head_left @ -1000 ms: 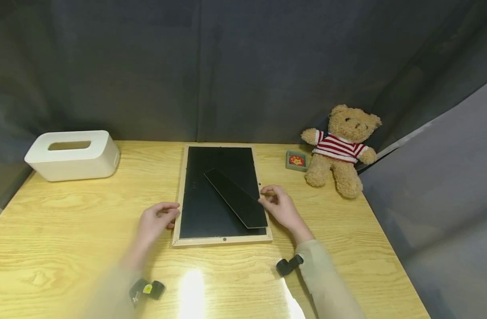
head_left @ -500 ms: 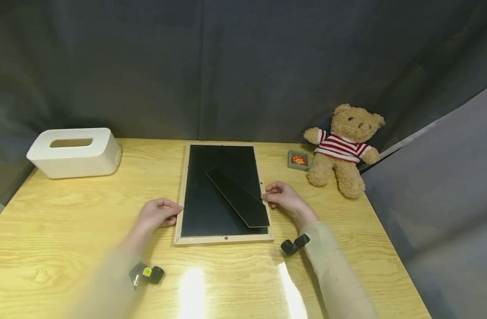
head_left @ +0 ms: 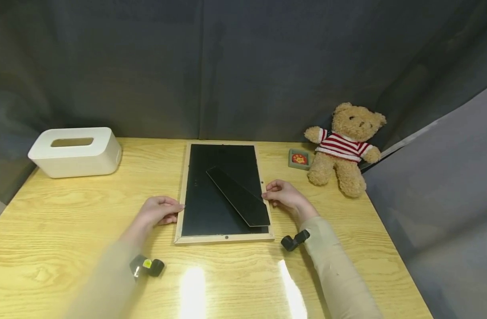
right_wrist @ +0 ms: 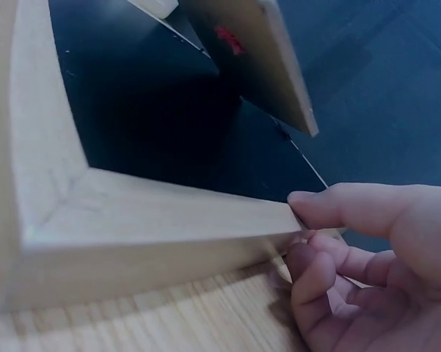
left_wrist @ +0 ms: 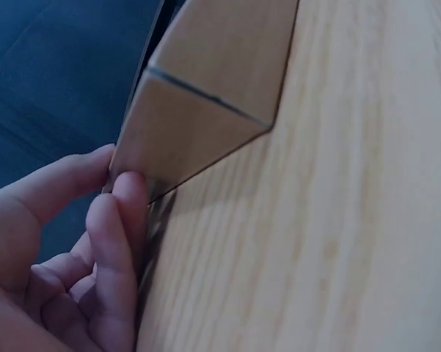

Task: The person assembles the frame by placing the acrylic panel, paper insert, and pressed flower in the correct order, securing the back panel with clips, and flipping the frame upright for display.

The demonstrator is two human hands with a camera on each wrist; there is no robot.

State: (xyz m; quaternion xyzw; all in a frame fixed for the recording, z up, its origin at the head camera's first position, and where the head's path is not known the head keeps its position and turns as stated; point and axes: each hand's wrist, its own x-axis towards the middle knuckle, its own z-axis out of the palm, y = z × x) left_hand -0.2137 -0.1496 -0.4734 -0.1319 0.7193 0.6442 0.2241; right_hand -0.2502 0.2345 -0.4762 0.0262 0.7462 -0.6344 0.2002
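Left hand (head_left: 159,212), right hand (head_left: 284,195) pinch frame (head_left: 205,239) sides; raised flap (head_left: 242,199) juts near right; bear (head_left: 340,148), green tile (head_left: 299,159) beyond; white box (head_left: 74,158) far left

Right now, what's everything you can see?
frame: one, wood and black, mid-table
flap: one, black, on the frame
mark: one, red, under flap
box: one, white, back left
teddy bear: one, tan, back right
little square: one, green and red, by bear
table: one, pale wood, underneath
curtains: number unclear, grey, behind
cameras: two, black, on wrists
sleeves: two, beige, on arms
left hand: one, gripping frame's left side
right hand: one, gripping frame's right side
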